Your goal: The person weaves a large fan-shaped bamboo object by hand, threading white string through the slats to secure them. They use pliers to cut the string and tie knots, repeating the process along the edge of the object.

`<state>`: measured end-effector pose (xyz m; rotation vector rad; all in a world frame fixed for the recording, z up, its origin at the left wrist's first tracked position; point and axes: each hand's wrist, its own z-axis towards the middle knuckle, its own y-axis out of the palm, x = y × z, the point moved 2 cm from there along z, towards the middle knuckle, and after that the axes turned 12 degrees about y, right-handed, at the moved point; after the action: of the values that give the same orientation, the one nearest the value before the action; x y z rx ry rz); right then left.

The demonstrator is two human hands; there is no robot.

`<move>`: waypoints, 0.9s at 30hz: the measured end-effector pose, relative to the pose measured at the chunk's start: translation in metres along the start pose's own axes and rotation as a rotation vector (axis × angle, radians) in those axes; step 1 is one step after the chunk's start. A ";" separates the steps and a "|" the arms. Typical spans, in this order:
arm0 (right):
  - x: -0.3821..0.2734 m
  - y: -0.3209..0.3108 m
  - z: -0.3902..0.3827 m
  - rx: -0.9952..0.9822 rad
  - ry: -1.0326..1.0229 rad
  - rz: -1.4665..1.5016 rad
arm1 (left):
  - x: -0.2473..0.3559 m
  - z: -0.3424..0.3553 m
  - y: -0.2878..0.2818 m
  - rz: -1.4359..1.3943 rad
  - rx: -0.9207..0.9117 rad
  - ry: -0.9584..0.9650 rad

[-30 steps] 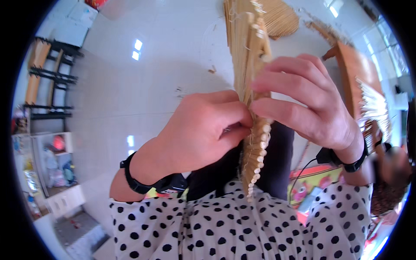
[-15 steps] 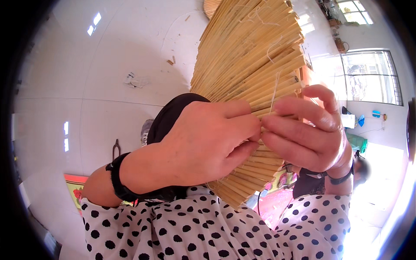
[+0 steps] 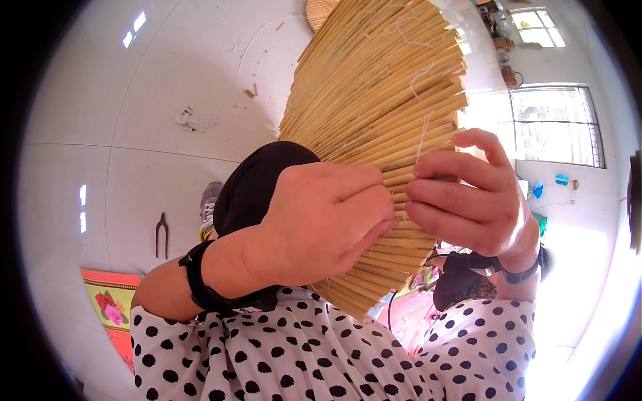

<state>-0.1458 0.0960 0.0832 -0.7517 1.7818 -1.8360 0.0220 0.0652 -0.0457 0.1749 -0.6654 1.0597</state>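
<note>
A mat of narrow bamboo strips (image 3: pixel 374 87) lies across my lap and fans out away from me. Over its near part my left hand (image 3: pixel 328 217) is closed, fingers bent and pressed together at the strips; what they grip is hidden. Close by on the right, my right hand (image 3: pixel 468 197) pinches with thumb and fingers, its little finger raised. A white thread (image 3: pixel 423 134) runs over the strips down to my right fingertips. Further loose thread (image 3: pixel 401 30) curls on the mat's far part.
On the pale tiled floor at left lie dark pincers (image 3: pixel 162 235), a crumpled white item (image 3: pixel 196 121) and small bamboo bits (image 3: pixel 250 92). A flowered cloth (image 3: pixel 110 311) is at lower left. My black-clad knee (image 3: pixel 264 177) sits left of the mat. A round woven piece (image 3: pixel 319 12) lies at the far end.
The view has shifted, bringing the pincers and flowered cloth further into sight. My hands have parted slightly, the left one drawing a little back from the right.
</note>
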 end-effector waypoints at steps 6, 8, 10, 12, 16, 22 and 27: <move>0.000 0.000 -0.002 0.012 0.007 0.037 | 0.004 0.001 -0.009 0.010 -0.028 -0.028; 0.000 0.001 -0.003 0.015 0.011 0.044 | 0.002 0.002 -0.012 -0.026 -0.065 -0.069; 0.000 0.001 -0.002 0.012 0.011 0.040 | 0.002 0.004 -0.014 -0.024 -0.090 -0.078; -0.001 0.001 -0.001 0.019 0.010 0.042 | 0.004 0.010 -0.016 0.010 -0.090 -0.052; -0.001 -0.001 -0.003 0.007 0.008 0.015 | 0.004 0.024 -0.022 -0.151 -0.042 -0.185; 0.003 0.000 -0.007 0.009 -0.016 -0.018 | -0.030 0.001 -0.069 0.033 -0.091 -0.211; -0.003 -0.009 -0.011 0.001 -0.022 -0.059 | -0.139 -0.120 -0.173 0.687 -0.343 -0.642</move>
<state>-0.1505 0.1072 0.0917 -0.8297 1.7620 -1.8593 0.1756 -0.0720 -0.1916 -0.0274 -1.5479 1.5344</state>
